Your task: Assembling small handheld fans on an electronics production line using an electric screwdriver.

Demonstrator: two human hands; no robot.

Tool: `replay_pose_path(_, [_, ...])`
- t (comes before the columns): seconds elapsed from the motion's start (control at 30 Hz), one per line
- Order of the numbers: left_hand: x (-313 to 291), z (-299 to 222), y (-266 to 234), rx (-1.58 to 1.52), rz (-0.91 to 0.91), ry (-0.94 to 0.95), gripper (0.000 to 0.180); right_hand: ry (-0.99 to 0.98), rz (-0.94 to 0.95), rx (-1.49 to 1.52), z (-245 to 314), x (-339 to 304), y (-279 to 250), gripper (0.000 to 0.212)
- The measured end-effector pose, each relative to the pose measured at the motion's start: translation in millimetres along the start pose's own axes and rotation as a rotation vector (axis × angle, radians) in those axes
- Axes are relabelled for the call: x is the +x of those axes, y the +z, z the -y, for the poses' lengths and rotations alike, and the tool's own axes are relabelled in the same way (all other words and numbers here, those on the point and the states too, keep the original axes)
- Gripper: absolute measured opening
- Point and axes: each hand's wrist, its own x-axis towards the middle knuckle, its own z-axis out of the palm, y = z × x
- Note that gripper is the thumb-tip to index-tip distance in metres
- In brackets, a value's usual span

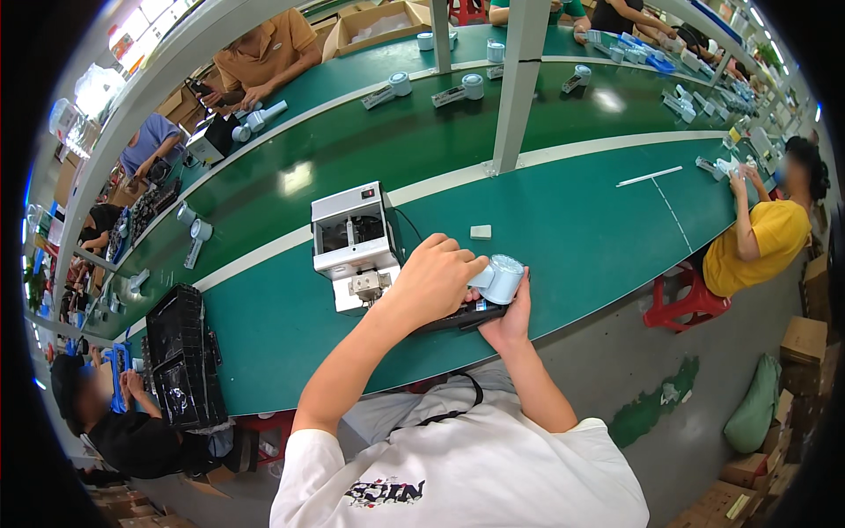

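Left hand (pixel 437 275) and right hand (pixel 509 319) – fingers of both closed round pale-blue handheld device (pixel 498 278).

White short-sleeved T-shirt (pixel 475 475) with a dark printed chest graphic; forearms bare.

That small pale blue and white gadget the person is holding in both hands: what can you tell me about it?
The pale blue gadget looks like smooth plastic, with a round, drum-like head turned to the right and a white part running left under the fingers. The left hand grips it from above, hiding much of the body; the right hand supports it from below. It is held above the near edge of the green bench, over a dark flat object, just right of a white box-shaped machine.
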Motion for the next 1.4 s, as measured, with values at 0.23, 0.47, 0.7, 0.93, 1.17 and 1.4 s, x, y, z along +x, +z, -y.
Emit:
replay_pose_path(0.23, [-2.3, 1.0, 0.8, -0.017, -0.040, 0.019, 0.043, 0.019, 0.037, 0.082, 1.3, -0.8, -0.5, 0.066])
replay_pose_path(0.47, [-8.9, 1.2, 13.6, 0.016, -0.102, -0.032, 0.042, 0.037, 0.018, 0.035, -0.5, 1.9, -10.9, 0.067])
replay_pose_path(0.7, [-13.6, -0.4, 19.4, 0.030, -0.142, -0.047, 0.044, 0.043, 0.030, 0.037, -0.7, 3.6, -17.5, 0.068])
replay_pose_path(0.93, [-19.5, -0.8, 25.6, -0.053, -0.260, -0.079, 0.046, 0.063, -0.032, 0.049, -0.4, 1.4, -11.7, 0.071])
replay_pose_path(1.17, [-52.3, -25.7, 71.0, -0.213, -0.818, -0.145, 0.031, 0.068, -0.060, 0.063, 1.2, 4.5, -19.5, 0.075])
replay_pose_path(1.4, [-86.5, -30.8, 99.4, -0.110, -0.399, -0.352, 0.053, 0.071, -0.148, 0.025, -2.2, 4.5, -6.5, 0.072])
